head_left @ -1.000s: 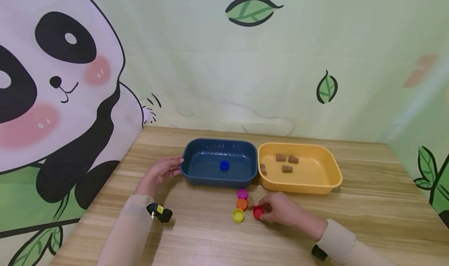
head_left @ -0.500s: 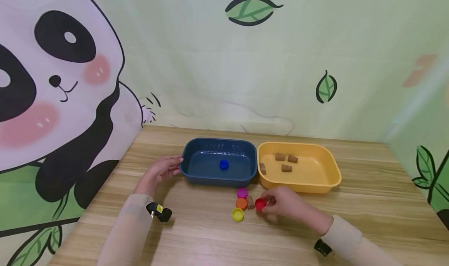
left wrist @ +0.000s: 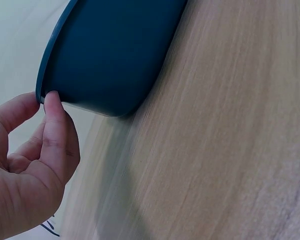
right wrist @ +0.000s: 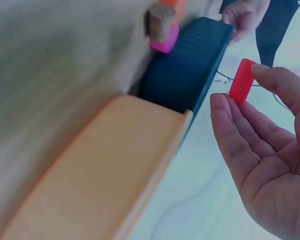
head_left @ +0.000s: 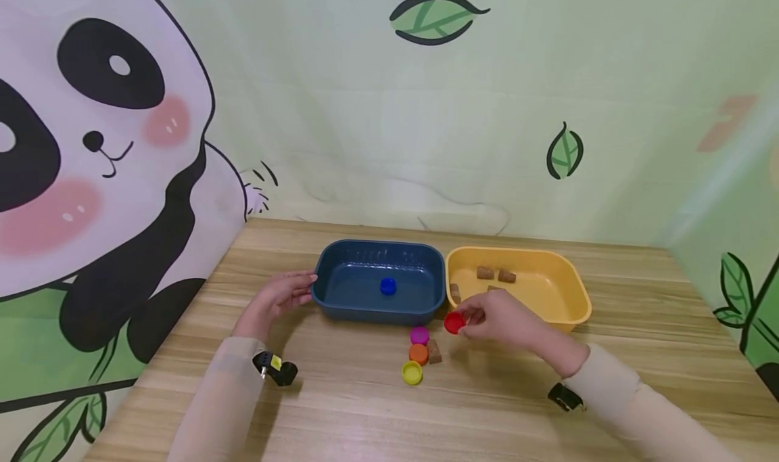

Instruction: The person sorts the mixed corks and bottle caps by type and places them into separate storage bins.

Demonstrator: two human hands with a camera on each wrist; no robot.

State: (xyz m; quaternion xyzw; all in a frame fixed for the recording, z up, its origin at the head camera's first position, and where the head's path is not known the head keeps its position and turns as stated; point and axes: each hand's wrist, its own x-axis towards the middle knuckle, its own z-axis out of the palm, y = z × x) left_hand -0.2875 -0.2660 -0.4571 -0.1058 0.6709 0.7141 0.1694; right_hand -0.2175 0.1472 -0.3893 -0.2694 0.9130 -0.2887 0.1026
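Observation:
My right hand (head_left: pixel 502 321) pinches a red bottle cap (head_left: pixel 454 323) between thumb and fingers, held up off the table before the yellow tray (head_left: pixel 578 306). In the right wrist view the red cap (right wrist: pixel 242 81) shows edge-on at the fingertips. My left hand (head_left: pixel 281 298) grips the left end of the dark blue tray (head_left: pixel 377 316) by its rim; the left wrist view shows thumb and finger at that rim. A blue cap (head_left: pixel 388 286) lies inside the blue tray. On the table lie a magenta cap (head_left: pixel 419 335), an orange cap (head_left: pixel 418 354), a yellow cap (head_left: pixel 412 373) and a cork (head_left: pixel 434 352).
Several corks, one of them a brown cork (head_left: pixel 485 272), lie in the yellow tray, partly hidden by my right hand. Both trays stand side by side on the wooden table (head_left: pixel 341 408). A panda-printed cloth (head_left: pixel 365 110) hangs behind.
My right hand has lifted the red cap from the table near the cork and carried it away from me toward the trays. The left hand stays at the blue tray.

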